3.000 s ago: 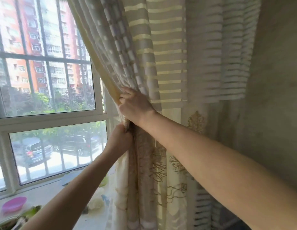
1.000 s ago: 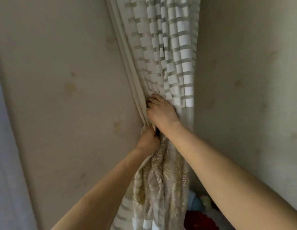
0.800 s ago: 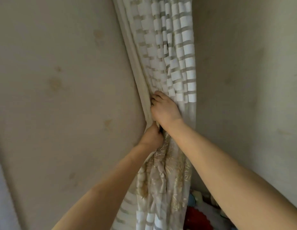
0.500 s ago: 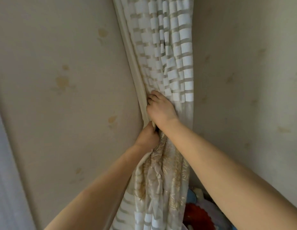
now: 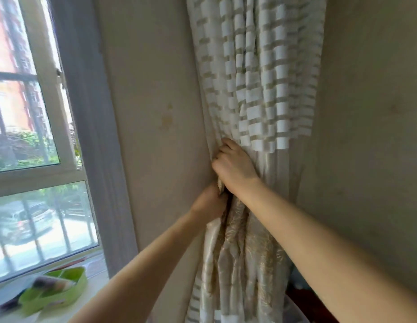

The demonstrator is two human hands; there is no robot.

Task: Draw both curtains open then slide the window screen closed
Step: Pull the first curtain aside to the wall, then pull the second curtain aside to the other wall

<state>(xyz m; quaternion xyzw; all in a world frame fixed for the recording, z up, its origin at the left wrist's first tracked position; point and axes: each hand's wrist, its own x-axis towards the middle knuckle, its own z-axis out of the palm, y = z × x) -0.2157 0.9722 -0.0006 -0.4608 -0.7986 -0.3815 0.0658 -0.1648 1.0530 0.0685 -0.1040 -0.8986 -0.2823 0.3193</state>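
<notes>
Now striped curtain (image 5: 256, 94) is seen bunched in room corner, pressed between two walls, well right of window (image 5: 37, 141). Curtain is gripped by right hand (image 5: 233, 167), fingers closed around gathered folds just under striped part. Left hand (image 5: 208, 202) is placed directly below right hand, touching it, closed on same bundle where gold pattern begins. Green tray (image 5: 55, 291) is seen on sill under window. Window screen cannot be told from frame.

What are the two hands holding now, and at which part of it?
Both hold the bunched curtain at its gathered left edge, about mid-height: the right hand just below the striped part, the left hand directly under it.
</notes>
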